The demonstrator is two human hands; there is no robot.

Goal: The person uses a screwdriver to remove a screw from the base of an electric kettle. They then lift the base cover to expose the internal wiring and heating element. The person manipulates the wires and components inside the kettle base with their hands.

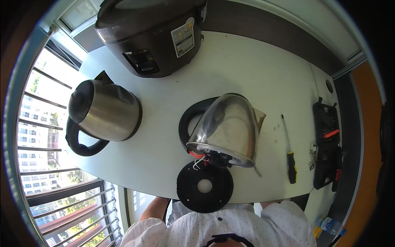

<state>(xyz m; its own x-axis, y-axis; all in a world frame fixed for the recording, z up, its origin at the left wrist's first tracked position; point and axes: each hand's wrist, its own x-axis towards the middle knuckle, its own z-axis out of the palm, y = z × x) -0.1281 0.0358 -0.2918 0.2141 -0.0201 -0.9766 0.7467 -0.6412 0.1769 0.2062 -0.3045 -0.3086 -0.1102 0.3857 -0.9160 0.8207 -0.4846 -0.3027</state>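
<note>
Neither of my hands shows; only parts of my arms appear at the table's near edge, below the white dotted sleeves. In front of me a steel electric kettle (pixel 226 123) lies tipped over, its open underside toward me and its black handle to the left. Red and white wires (pixel 198 158) and a dark fitting hang out of that underside. Right below it a round black base cover (pixel 189 187) with a central hole reaches over the table's near edge. To the kettle's right lies a screwdriver (pixel 291 164) with a yellow and black handle, its tip pointing away from me.
A second steel kettle (pixel 113 111) with a black handle is at the left. The big brown rice cooker (pixel 156 41) fills the far left. An open black tool case (pixel 326 142) with an orange-handled tool lies at the right edge. Below it is a plastic bottle (pixel 331 225). Barred windows line the left.
</note>
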